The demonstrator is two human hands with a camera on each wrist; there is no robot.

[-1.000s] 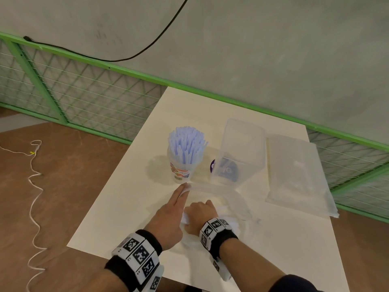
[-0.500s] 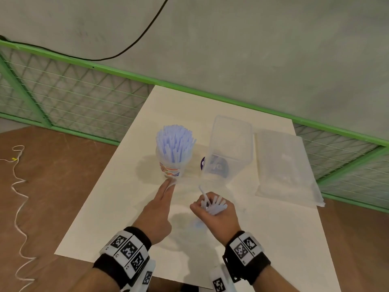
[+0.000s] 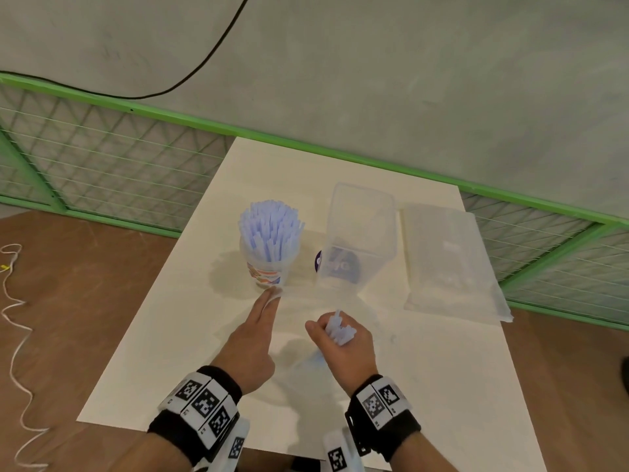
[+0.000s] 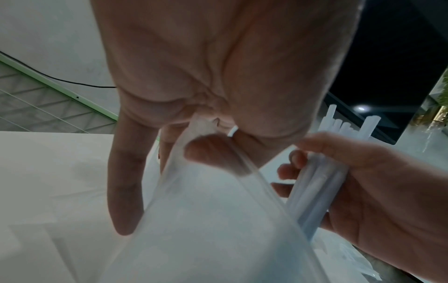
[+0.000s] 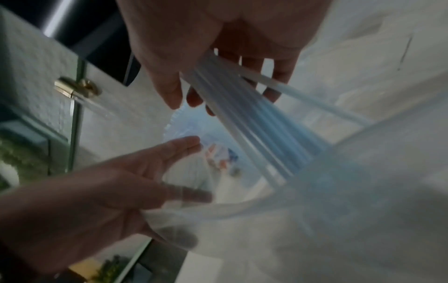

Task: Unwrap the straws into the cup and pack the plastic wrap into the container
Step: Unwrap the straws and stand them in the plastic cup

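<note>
Straws, a fistful of pale blue plastic ones (image 3: 338, 330), sit clamped in the right hand (image 3: 343, 349) near the middle of the white table (image 3: 442, 369), upper ends poking out above the fist, lower ends still inside the clear plastic wrap bag (image 4: 206, 220). Left wrist view shows right-hand fingers (image 4: 288, 172) curled round the bundle. Left hand (image 3: 252, 342) pinches the bag's mouth edge between thumb and fingers, other fingers stretched out toward the cup; hold is on the wrap, not on straws. Printed paper cup (image 3: 269, 272) stands just beyond the left fingertips, already crowded with upright blue straws (image 3: 270, 229). Clear rectangular plastic container (image 3: 357, 247) stands just right of the cup, open-topped, something dark with a purple edge showing through or behind its wall, cannot tell which. Flat clear plastic packet (image 3: 446, 264) lies right of the container, near the table's right edge; whether straws are in it cannot be told. Green-framed wire mesh fence (image 3: 102, 165) runs behind the table, a black cable (image 3: 190, 76) on the wall. Step in hand, as a judgement: drawing this bundle out of the bag while the left hand anchors the wrap. Next move likely calls for lifting the bundle clear of the bag mouth, carrying it far-left over the cup, and lowering it into the gaps without tipping the cup; emptied wrap then goes into the container.
</note>
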